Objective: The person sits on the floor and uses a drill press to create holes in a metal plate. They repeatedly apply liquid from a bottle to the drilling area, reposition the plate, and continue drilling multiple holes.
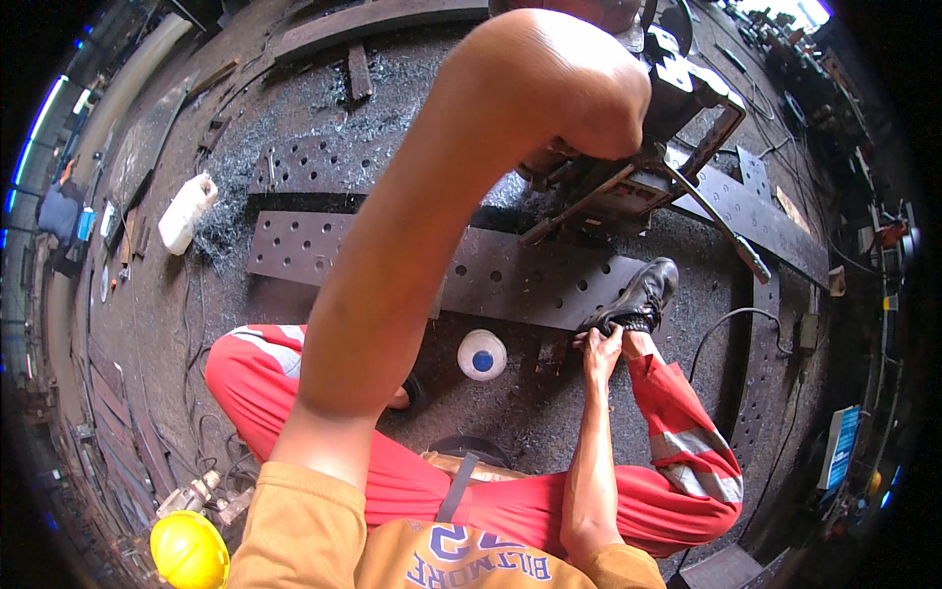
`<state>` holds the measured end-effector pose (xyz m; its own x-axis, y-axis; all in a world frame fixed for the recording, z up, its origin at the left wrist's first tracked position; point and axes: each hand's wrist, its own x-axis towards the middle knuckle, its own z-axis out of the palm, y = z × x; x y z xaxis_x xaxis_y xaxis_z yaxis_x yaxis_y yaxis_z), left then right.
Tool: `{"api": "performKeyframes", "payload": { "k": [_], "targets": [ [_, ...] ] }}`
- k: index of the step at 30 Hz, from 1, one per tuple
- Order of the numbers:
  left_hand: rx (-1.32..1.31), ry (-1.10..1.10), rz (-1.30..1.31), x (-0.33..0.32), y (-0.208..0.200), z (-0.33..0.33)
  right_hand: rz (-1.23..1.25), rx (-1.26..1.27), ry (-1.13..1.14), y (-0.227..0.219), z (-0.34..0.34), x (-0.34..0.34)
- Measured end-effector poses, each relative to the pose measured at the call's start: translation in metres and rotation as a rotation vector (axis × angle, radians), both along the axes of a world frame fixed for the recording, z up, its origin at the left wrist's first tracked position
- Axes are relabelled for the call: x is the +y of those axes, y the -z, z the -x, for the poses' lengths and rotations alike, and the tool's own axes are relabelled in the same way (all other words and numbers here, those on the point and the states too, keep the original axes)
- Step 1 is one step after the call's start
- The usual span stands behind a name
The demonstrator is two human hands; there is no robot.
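My left arm reaches up across the middle of the view. My left hand [592, 103] is bent over at its end, against a dark metal machine [677, 93] that looks like a portable drill. The fingers are hidden behind the hand, so what they hold does not show. The machine stands over long steel plates [530, 275] with rows of round holes. Lower right, my right hand [601, 342] is closed around the heel of the black shoe [648, 290] on my right foot, which rests at the plate's edge. A white container with a blue cap [482, 354] stands between my legs.
Curly metal shavings [231, 221] lie around the plates. A white jug [186, 214] is at the left, and a yellow hard hat [189, 550] at the lower left. A handle bar [721, 226] sticks out from the machine. A cable [736, 314] loops at the right. Another person [64, 206] is far left.
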<state>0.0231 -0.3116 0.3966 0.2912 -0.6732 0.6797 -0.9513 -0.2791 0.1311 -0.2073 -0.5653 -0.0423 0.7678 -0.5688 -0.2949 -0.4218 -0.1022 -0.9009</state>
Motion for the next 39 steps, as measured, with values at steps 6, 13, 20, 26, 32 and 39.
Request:
{"api": "performKeyframes", "payload": {
  "k": [6, 13, 20, 26, 32, 39],
  "targets": [
    [0.094, -0.080, -0.110, -0.006, 0.004, -0.011, 0.008, 0.010, 0.015, 0.000, -0.001, 0.002],
    [-0.119, 0.181, 0.298, 0.005, 0.025, -0.008, -0.013, 0.017, 0.015, -0.008, -0.004, 0.008],
    [-0.094, 0.217, 0.339, 0.003, 0.029, -0.010, -0.018, 0.020, 0.024, -0.006, -0.003, 0.004],
    [-0.081, 0.222, 0.353, 0.007, 0.029, -0.013, -0.014, 0.002, 0.003, -0.002, -0.003, 0.006],
    [-0.073, 0.238, 0.374, 0.006, 0.033, -0.015, -0.019, -0.006, -0.002, 0.001, -0.001, 0.002],
    [-0.059, 0.241, 0.375, 0.004, 0.031, -0.015, -0.003, 0.002, -0.015, -0.004, -0.002, 0.005]
  ]
}}
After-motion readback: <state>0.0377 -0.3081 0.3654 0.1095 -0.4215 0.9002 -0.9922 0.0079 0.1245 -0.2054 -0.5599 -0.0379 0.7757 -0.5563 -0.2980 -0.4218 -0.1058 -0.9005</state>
